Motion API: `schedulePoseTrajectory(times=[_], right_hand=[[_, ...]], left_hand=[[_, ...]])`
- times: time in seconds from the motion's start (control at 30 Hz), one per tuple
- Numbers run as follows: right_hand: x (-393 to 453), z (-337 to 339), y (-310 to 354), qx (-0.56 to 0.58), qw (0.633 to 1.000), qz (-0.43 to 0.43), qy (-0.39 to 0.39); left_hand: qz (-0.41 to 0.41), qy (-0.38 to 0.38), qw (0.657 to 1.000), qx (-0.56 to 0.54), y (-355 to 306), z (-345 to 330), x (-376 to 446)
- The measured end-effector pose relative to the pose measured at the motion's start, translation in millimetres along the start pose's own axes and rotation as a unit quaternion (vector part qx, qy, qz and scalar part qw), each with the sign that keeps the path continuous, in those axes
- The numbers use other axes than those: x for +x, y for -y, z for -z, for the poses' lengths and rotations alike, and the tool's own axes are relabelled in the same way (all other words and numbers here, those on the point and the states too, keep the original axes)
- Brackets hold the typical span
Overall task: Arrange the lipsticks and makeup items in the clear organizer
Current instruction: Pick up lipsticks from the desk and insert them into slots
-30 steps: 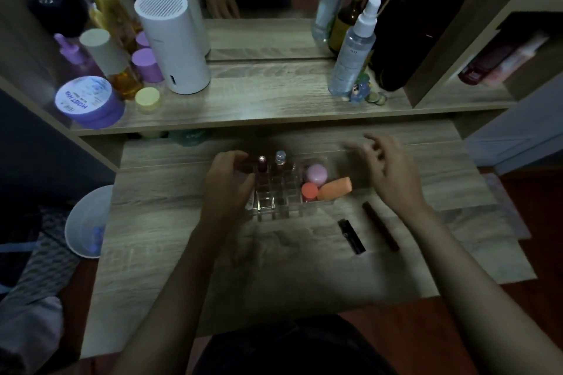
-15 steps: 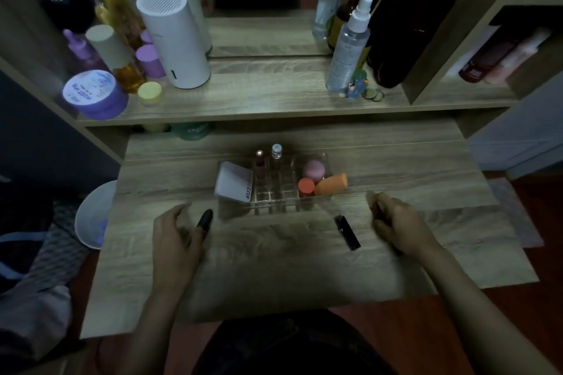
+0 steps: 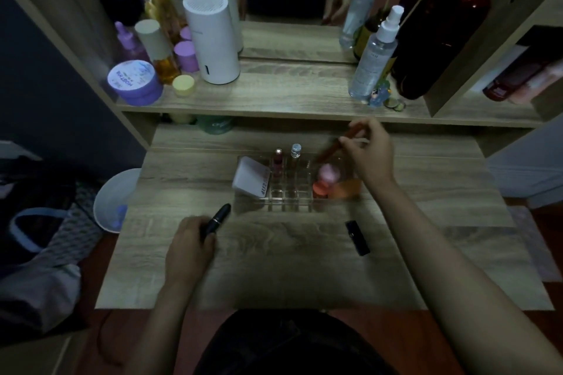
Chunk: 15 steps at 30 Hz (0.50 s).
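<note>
The clear organizer (image 3: 288,199) sits mid-desk. In it stand a pink-capped tube (image 3: 277,161) and a clear-capped tube (image 3: 295,155), a white compact (image 3: 251,181) leans at its left end, and pink (image 3: 328,173) and orange sponges (image 3: 321,189) lie at its right. My right hand (image 3: 370,155) hovers over the organizer's right end, shut on a long dark-red tube (image 3: 333,148), blurred and tilted. My left hand (image 3: 190,242) rests on the desk left of the organizer, shut on a black lipstick (image 3: 217,218). Another black lipstick (image 3: 357,237) lies loose on the desk.
The raised shelf (image 3: 289,97) behind holds a white cylinder (image 3: 213,39), purple jars (image 3: 135,82), spray bottles (image 3: 373,55) and a dark red bottle (image 3: 432,33). A mirror stands behind. A white basin (image 3: 112,201) sits on the floor at left.
My right hand picked the long dark-red tube off the desk and carried it up over the organizer. My left hand closed around the black lipstick at the left.
</note>
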State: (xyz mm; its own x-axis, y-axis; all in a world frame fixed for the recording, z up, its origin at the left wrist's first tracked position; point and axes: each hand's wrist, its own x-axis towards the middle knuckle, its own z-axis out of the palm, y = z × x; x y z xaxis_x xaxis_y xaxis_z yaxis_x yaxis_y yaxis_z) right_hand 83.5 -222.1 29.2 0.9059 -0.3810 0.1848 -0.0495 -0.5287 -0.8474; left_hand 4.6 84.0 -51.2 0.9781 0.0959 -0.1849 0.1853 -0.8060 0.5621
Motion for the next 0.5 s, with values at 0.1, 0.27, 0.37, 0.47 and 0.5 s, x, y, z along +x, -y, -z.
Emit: schedulePoseTrajectory(times=[0.1,0.27,0.37,0.47,0.5], right_hand=[[1,-23,-5,-0.022,0.999,-0.010,0.026],[0,-41,-13,-0.053,0.997,0.001,0.063],[-2,-47,-18,-0.098,0.992,0.003,0.084],[-4,-52,-20,-0.135,0.986,0.008,0.095],[-5,-52,-20,-0.139,0.985,0.006,0.097]], left_hand=[[0.011,-0.004,1.000,-0.019,3,3,-4],[0.047,0.004,0.992,-0.113,6,6,-17],[0.048,0.014,0.988,-0.149,0,8,-20],[0.049,0.013,0.981,-0.186,-10,11,-17],[0.050,0.014,0.978,-0.201,-13,12,-15]])
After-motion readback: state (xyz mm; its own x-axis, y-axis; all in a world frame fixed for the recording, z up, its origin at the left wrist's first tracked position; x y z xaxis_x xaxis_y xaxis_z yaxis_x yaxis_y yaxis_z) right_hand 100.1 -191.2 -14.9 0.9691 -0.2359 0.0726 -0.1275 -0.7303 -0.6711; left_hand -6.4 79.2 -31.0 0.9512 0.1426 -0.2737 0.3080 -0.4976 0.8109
